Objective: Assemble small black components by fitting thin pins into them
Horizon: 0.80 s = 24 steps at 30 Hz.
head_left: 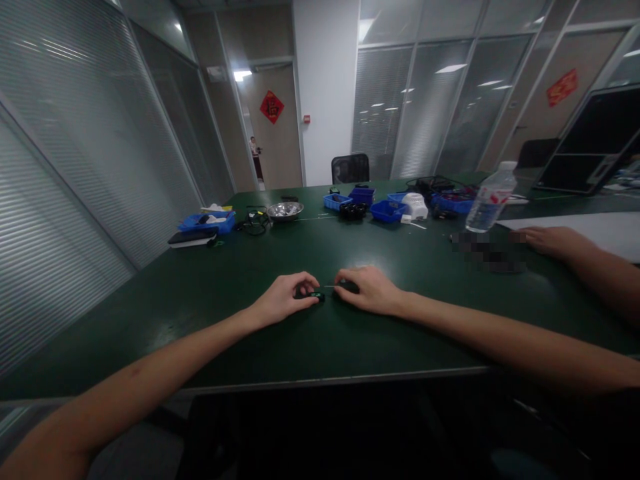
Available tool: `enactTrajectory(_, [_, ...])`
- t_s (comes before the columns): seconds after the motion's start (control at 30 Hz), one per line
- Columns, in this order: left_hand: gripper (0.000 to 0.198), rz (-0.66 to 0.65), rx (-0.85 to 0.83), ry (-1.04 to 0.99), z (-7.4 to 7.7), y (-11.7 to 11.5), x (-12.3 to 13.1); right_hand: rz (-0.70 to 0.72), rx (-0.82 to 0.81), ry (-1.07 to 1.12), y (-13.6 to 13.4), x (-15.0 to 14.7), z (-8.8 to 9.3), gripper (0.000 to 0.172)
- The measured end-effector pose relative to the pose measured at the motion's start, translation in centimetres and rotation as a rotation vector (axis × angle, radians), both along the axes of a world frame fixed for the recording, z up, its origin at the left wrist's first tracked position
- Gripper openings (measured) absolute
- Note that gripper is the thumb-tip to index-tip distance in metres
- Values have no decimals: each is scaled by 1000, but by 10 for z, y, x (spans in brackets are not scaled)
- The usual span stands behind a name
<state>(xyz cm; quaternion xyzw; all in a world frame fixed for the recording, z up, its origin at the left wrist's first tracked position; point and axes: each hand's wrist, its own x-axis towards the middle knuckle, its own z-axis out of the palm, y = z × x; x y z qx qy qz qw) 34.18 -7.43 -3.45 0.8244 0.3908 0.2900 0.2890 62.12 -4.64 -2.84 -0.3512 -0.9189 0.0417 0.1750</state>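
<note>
Low over the green table [240, 277], my two hands face each other close to the middle. My left hand [285, 299] is closed, thumb and fingers round a small black object with a green marking [317, 295], its kind too small to tell. My right hand [373, 291] curls palm-down with a thin, pale, rod-like piece [329, 287] pointing left from its fingertips. Something dark shows under those fingers, mostly hidden. A short gap separates the rod's tip from my left fingers.
Another person's hand [560, 241] rests at the right, near a water bottle [490, 200]. Across the far side stand a metal bowl [285, 211], blue bins [389, 211], a white object [416, 205] and cables [255, 224]. A dark notebook [193, 237] lies left.
</note>
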Motion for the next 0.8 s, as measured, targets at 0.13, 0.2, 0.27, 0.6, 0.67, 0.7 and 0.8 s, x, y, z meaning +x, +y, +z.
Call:
enactTrajectory(0.13, [24, -12, 21, 21, -2, 2, -2, 77, -18, 36, -4, 3, 2, 29])
enactTrajectory(0.2, [23, -17, 27, 23, -3, 3, -3, 102, -19, 40, -6, 3, 4, 29])
enactTrajectory(0.27, [23, -20, 29, 21, -3, 3, -3, 116, -16, 40, -6, 4, 4, 30])
enactTrajectory(0.6, [26, -25, 49, 99, 5, -2, -1, 205, 23, 33, -4, 4, 0, 29])
enactTrajectory(0.67, [27, -29, 51, 107, 5, -2, -2, 209, 26, 37, -4, 5, 0, 30])
enactTrajectory(0.7, [28, -31, 51, 109, 5, -2, -2, 210, 27, 39, -4, 5, 0, 31])
enactTrajectory(0.8, [28, -35, 49, 110, 6, -3, -2, 223, 37, 40, -5, 5, 0, 32])
